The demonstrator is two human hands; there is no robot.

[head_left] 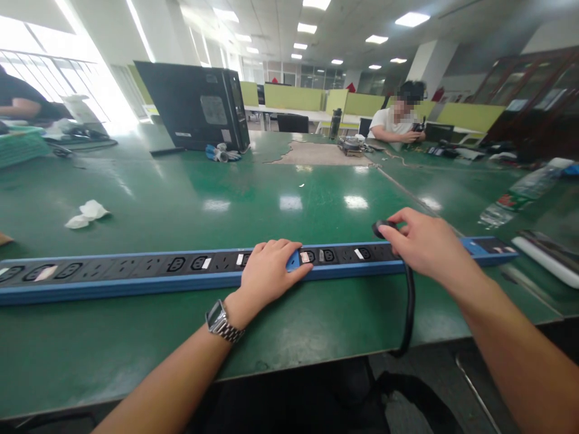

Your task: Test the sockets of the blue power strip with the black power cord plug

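Observation:
A long blue power strip (172,283) with black sockets lies across the green table in front of me. My left hand (270,265), with a metal-banded watch on its wrist, rests over the strip near its middle, fingers wrapped across its top and thumb along the near side. Above the right part of the strip, my right hand (418,241) pinches a black power plug (380,228), held apart from the sockets. From the plug side a thick black cable (411,301) hangs down past the table's near edge. Small white and pinkish stickers mark some sockets.
Crumpled tissue (88,213) lies at the left. Further back stand a black computer case (190,108) and work gloves (222,153). A plastic bottle (525,193) lies at the right near a white bar-shaped object (547,259). A person (398,117) sits across the table; another's arm shows far left.

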